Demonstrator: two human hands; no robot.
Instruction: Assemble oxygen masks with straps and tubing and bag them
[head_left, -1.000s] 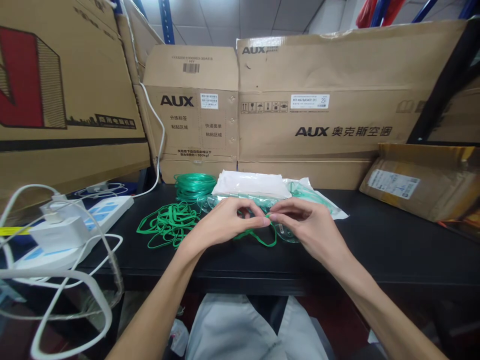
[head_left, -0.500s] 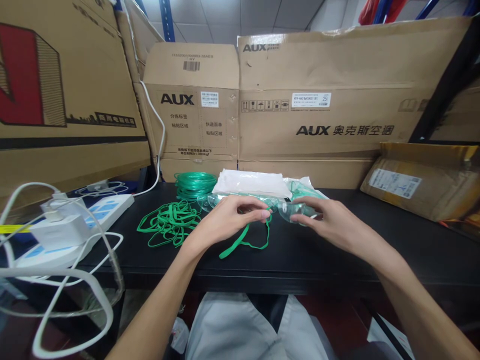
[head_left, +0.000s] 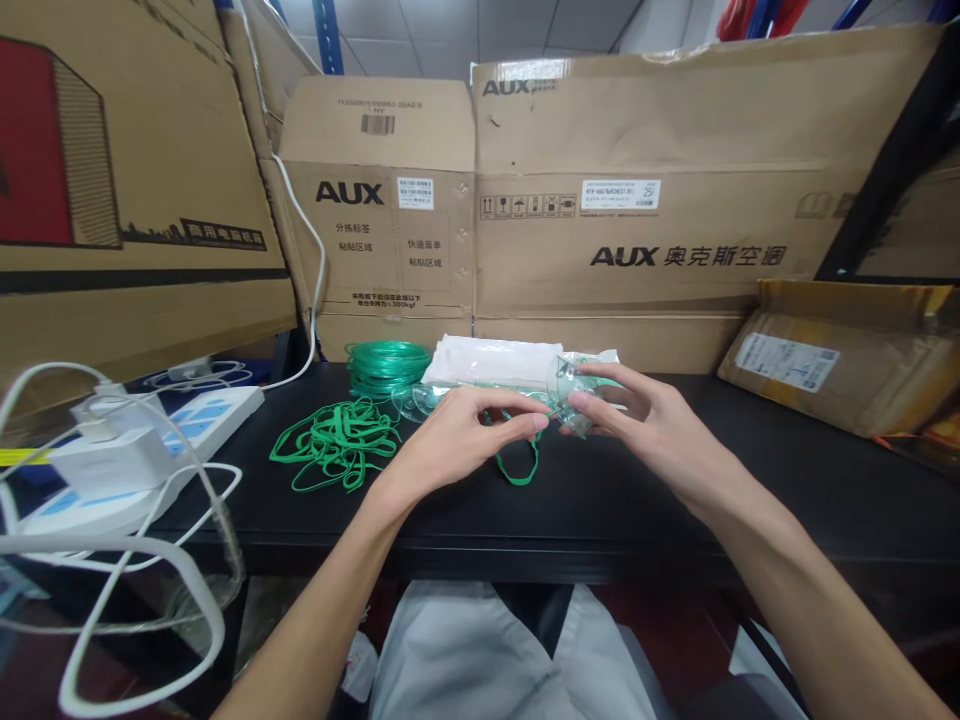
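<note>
A green elastic band hangs as a small loop just above the bench, near its front edge and about the middle of the scene. Its upper end is pinched in the grip of the left hand, thumb and forefinger together on it. That end meets a clear plastic mask, which the right hand holds lifted off the bench, its grip clamped around the mask's right side. The two hands' fingertips are almost touching where band and mask come together.

Just behind the hands lies a white plastic packet, with more clear masks showing at its near edge. Left of the packet sits a coil of green tubing, and nearer and further left a loose heap of green bands spreads on the black surface. At the far left a white power strip rests amid tangled white cables. Cardboard boxes marked AUX stand along the far side, and a wrapped brown parcel lies at the right.
</note>
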